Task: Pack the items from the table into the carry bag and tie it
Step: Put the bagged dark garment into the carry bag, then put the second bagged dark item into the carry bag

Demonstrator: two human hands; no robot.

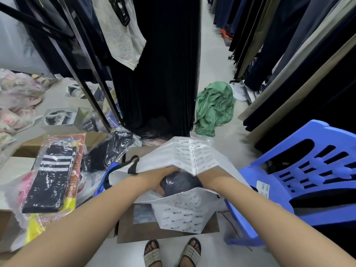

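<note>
Both hands, left hand [160,177] and right hand [202,177], grip a dark packet [180,185] at lower centre, pressing it into the white bag [185,212]. Risk: the thin bag tears or tips off the box [133,230], since nothing braces its mouth.

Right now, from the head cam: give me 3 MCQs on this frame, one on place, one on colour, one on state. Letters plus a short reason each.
1. Where is the dark plastic-wrapped bundle?
A. in the mouth of the white carry bag
B. on the chair seat
C. on the floor by the sandals

2. What colour is the plastic chair?
A. red
B. blue
C. green

3. What is the state of the carry bag?
A. tied shut
B. lying flat and empty
C. open, with both hands at its mouth

Answers:
1. A: the bundle sits between the bag's white walls, with the left hand and right hand on either side of it.
2. B: the slatted chair to the right of the bag is blue.
3. C: the bag's mouth gapes and its black handle hangs loose.
</note>
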